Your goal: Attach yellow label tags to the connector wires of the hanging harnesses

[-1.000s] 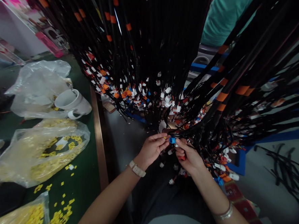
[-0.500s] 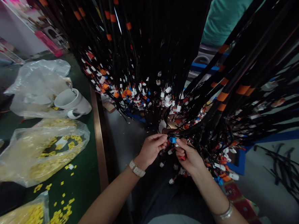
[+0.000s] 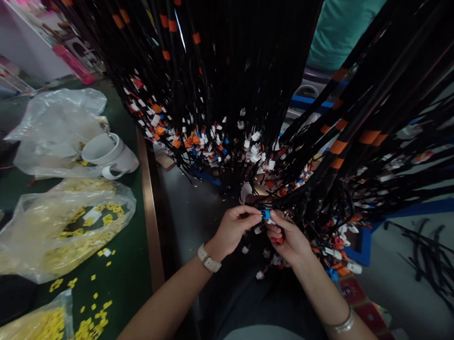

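Observation:
A small blue connector (image 3: 266,214) is pinched between the thumb and fingers of my right hand (image 3: 292,240). Red and white connectors show beside those curled fingers. My left hand (image 3: 229,232) is closed in a pinch, its fingertips right at the connector's left end. A speck of yellow shows at those fingertips, mostly covered by them. Around and behind both hands hang black cable bundles (image 3: 337,176) with orange tape bands, ending in many white, orange, red and blue connectors (image 3: 254,153).
On the green table (image 3: 127,237) at left lie plastic bags of yellow pieces (image 3: 96,244), loose yellow pieces (image 3: 92,324) and a white mug (image 3: 112,154). A blue frame (image 3: 364,246) stands at right. Black cable lengths (image 3: 428,260) lie on the floor. A person in green (image 3: 345,27) is behind the cables.
My left hand has moved slightly right, and its fingertips have come up to the blue connector. The blue connector has shifted a little right; my right hand still holds it.

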### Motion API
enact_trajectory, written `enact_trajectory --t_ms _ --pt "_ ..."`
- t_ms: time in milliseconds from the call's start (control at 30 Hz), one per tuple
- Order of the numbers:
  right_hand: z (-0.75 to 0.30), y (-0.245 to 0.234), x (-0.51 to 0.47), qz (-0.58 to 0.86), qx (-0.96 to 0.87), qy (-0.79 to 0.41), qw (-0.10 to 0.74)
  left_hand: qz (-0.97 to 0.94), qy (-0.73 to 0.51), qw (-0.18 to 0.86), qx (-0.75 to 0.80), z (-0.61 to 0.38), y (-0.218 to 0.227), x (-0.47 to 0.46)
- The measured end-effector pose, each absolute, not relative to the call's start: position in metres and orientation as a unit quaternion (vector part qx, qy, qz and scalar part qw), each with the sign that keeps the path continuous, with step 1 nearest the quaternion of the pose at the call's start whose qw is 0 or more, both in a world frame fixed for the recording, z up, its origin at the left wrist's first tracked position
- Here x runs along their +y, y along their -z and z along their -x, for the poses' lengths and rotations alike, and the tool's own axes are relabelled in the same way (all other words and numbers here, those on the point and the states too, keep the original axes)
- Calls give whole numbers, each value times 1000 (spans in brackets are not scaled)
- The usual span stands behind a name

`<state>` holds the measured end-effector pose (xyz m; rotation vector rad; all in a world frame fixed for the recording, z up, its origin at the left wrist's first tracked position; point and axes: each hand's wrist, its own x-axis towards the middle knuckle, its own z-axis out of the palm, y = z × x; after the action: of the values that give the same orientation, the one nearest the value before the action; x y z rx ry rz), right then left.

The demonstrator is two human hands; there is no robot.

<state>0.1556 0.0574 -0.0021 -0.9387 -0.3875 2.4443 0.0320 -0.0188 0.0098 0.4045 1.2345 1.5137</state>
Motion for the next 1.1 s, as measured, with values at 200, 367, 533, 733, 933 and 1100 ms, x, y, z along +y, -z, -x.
enact_trajectory --t_ms 200,367,533,733,933,1100 --pt "-156 5 57 339 -151 -896 244 -194 -636 516 540 -35 -10 -19" --pt "-157 5 57 339 -165 -894 244 -203 -636 502 550 -36 -11 -19" --pt "-156 4 56 347 -171 -889 245 -218 -631 488 562 -35 -12 -19" --pt "-156 3 56 352 -184 -882 253 -231 -618 480 578 -34 -13 -20" --pt "-155 4 55 358 -199 -875 259 -221 -616 489 576 -34 -12 -20" --pt "-157 5 56 347 -206 -880 250 -193 -619 521 555 -34 -12 -20"
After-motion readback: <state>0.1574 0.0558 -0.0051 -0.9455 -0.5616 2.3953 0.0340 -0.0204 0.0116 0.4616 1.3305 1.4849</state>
